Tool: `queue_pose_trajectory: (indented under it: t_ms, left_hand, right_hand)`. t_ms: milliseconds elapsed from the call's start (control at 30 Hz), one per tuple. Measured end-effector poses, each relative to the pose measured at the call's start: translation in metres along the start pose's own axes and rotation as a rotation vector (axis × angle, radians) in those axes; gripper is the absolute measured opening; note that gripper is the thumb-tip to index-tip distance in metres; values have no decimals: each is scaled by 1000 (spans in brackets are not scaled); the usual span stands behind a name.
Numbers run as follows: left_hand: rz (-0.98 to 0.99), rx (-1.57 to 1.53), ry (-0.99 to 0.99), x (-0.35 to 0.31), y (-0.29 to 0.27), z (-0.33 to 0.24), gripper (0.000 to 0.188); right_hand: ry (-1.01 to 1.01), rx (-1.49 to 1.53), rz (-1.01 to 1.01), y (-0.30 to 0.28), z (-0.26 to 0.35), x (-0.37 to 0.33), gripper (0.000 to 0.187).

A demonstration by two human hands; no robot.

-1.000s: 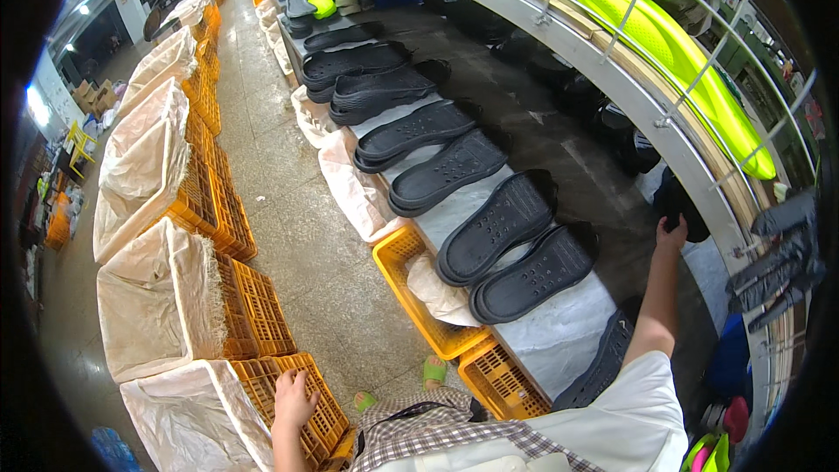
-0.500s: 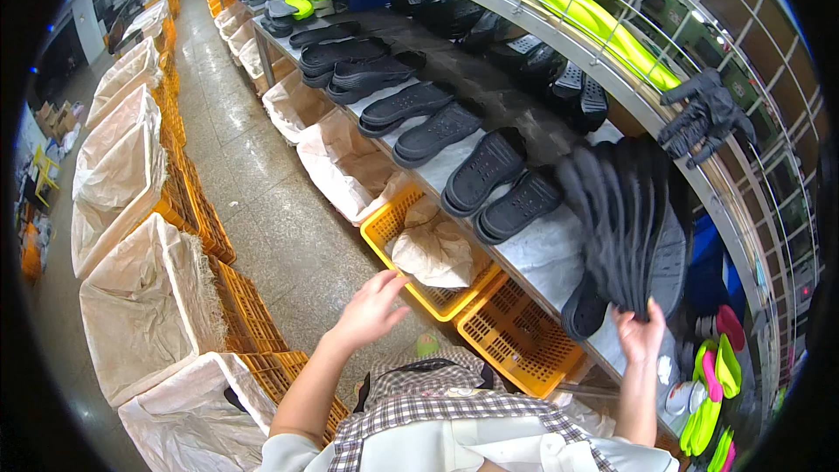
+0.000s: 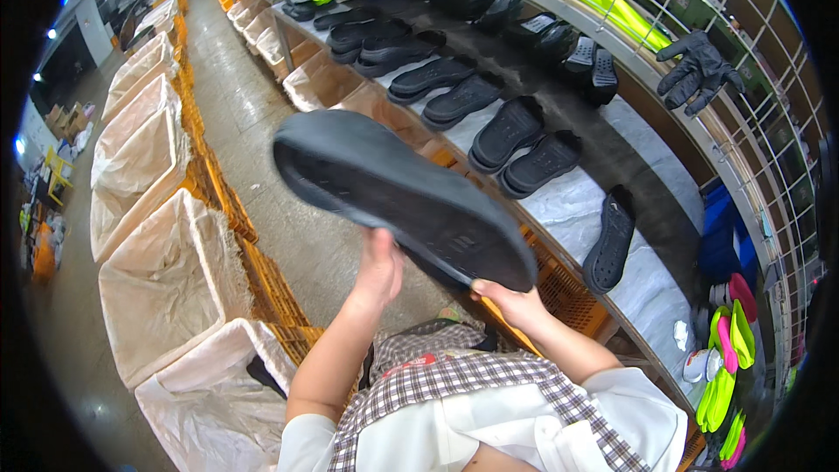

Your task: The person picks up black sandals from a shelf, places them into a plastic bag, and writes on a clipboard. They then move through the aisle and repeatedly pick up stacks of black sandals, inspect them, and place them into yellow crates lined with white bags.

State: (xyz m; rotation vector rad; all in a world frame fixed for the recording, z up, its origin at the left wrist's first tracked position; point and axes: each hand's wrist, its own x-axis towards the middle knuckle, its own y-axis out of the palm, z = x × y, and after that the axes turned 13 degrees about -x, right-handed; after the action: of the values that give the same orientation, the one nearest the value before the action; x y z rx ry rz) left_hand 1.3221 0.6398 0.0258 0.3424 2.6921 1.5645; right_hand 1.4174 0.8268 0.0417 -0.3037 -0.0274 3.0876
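Observation:
In front of me I hold black shoe soles [image 3: 411, 197] up off the bench, tilted, with the face of the uppermost one showing. My left hand [image 3: 380, 271] grips their near edge close to the middle. My right hand [image 3: 507, 301] is closed on the end at the right, thumb on top. Layers below the uppermost sole are mostly hidden. To the right, a single black sole [image 3: 610, 245] lies on the bench [image 3: 559, 218]. Stacked black soles [image 3: 542, 163] and more pairs [image 3: 507, 131] stand in a row along the bench's near edge.
Orange crates with pale cloth liners [image 3: 166, 280] line the left side. An orange crate [image 3: 564, 284] sits under the bench. A wire rack [image 3: 690, 0] rises at the right, with a dark glove [image 3: 699, 74] hanging on it. Neon yellow and pink pieces [image 3: 725, 350] lie at the lower right.
The stack of soles has come off the bench and over to the left in front of me. My left hand, empty before, now grips it too. A single sole shows on the bench.

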Motion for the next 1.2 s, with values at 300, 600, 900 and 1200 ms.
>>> queue_pose_trajectory:
  t_ms: [300, 600, 900, 1200]
  left_hand:
    - [61, -433, 89, -6, -52, -63, 55]
    - [66, -371, 160, -30, -72, -81, 40]
    - [-29, -367, 90, -48, -66, -65, 39]
    - [-111, -404, -55, -58, -58, -31, 39]
  right_hand:
    - [-862, -770, 4, 72, -2, 45, 98]
    - [-1125, -814, 48, 87, -14, 46, 117]
    - [-727, -158, 376, 80, -6, 55, 92]
    - [-246, 119, 360, 77, 9, 59, 59]
